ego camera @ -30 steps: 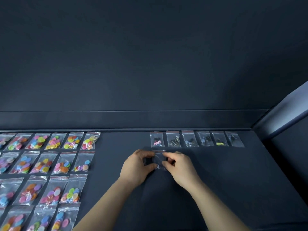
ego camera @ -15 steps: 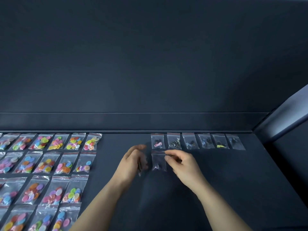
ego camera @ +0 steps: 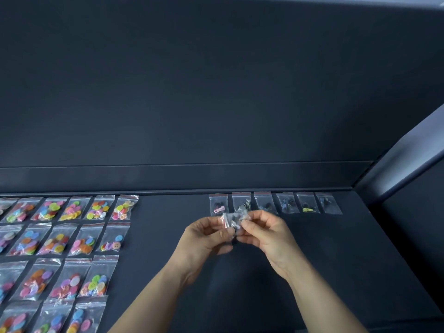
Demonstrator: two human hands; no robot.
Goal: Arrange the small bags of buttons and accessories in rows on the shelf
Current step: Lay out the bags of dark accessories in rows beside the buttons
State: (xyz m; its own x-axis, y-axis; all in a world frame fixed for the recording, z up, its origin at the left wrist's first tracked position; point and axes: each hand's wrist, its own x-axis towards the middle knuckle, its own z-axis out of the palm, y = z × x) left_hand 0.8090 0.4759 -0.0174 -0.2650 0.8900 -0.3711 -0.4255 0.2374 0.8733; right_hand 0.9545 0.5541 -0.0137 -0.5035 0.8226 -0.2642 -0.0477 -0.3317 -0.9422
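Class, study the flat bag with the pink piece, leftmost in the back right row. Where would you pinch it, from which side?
Probably its left edge, from the bare shelf on that side. The pink-piece bag lies flat, the next bag lies close on its right, and the left hand and right hand hold a crumpled bag at its near edge.

Shelf [ego camera: 312, 272]: dark, matt, smooth; board or metal, cannot tell. Back wall [ego camera: 216, 92]: same matt dark finish. Button bags [ego camera: 72, 210]: thin clear plastic film, glossy, crinkled, glare streaks, red strip at the seal. Buttons [ego camera: 117, 245] inside: smooth coloured plastic by the look, slight sheen. Accessory bags [ego camera: 286, 203] at the back: same clear glossy film, red strip on top; pieces inside too small to tell material. Held bag [ego camera: 234, 218], pinched between left hand [ego camera: 204, 234] and right hand [ego camera: 266, 234]: clear film, creased, shiny highlights.
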